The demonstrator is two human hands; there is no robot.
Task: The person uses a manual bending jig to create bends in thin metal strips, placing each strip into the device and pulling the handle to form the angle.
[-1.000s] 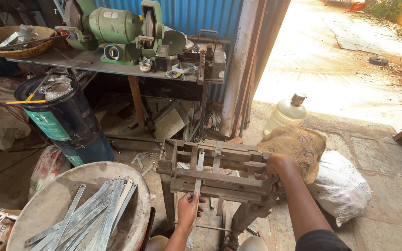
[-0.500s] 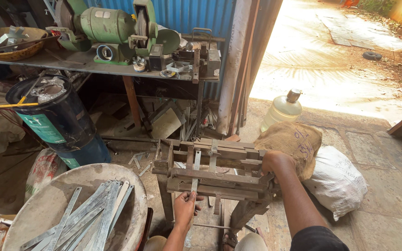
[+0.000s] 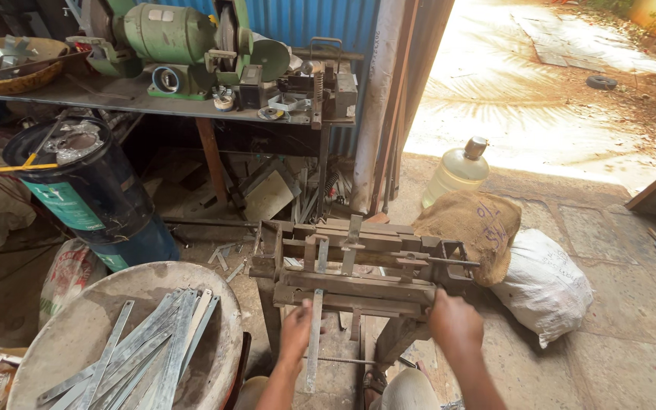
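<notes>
A rusty metal bending jig (image 3: 358, 269) on legs stands in front of me. My left hand (image 3: 296, 328) holds a flat grey metal strip (image 3: 314, 334) that runs upright into the jig's front. At the jig's right front corner my right hand (image 3: 453, 320) is closed on part of the jig, just below a thin rod (image 3: 449, 261) that sticks out to the right. What exactly the right fingers wrap is hidden.
A round pan (image 3: 93, 334) with several metal strips lies at lower left. A blue drum (image 3: 89, 190), a workbench (image 3: 161, 102) with a green grinder (image 3: 184, 38), a burlap sack (image 3: 476, 228), a white sack (image 3: 544, 285) and a plastic jug (image 3: 457, 171) surround the jig.
My right hand has dropped from the jig's upper right side to its lower right front corner. My left hand stays on the strip. The view has shifted slightly closer.
</notes>
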